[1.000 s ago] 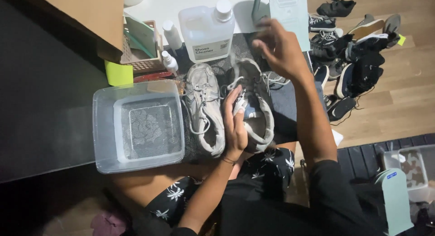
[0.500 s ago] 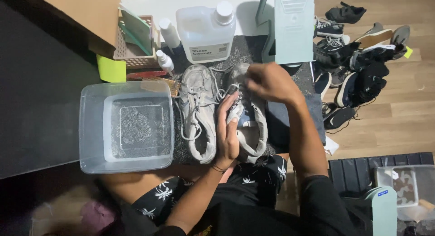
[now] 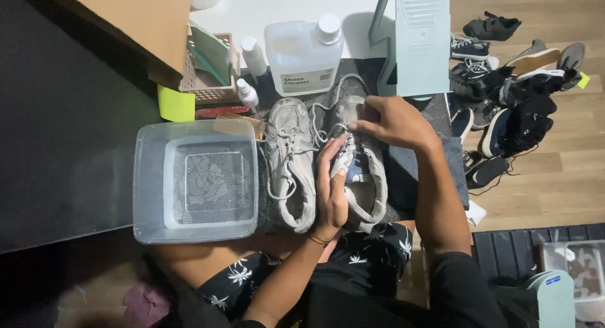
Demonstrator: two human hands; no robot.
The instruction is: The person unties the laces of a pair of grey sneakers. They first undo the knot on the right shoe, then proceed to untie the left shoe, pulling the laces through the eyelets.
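Head view: we see the left hand [image 3: 331, 189] flat against the inner side of the right shoe [image 3: 360, 161], fingers straight and together, pointing away from the person, palm on the shoe's collar; not gripping. The right hand [image 3: 394, 121] sits over the shoe's forefoot, fingers curled, tips pinching at the laces [image 3: 337, 127] near the tongue; exact pinch hidden by the knuckles. Right shoe lies on the dark mat [image 3: 403, 177] on the counter, sole down, long axis running away from the person, toe toward the cleaner jug [image 3: 304, 54], heel toward the lap. The left shoe [image 3: 288, 161] lies parallel just beside it, same heading, untouched. Clear plastic tub [image 3: 195, 180] sits left of the shoes, near them. We also see a pile of dark shoes [image 3: 513, 107] on the wood floor, well apart to the right.
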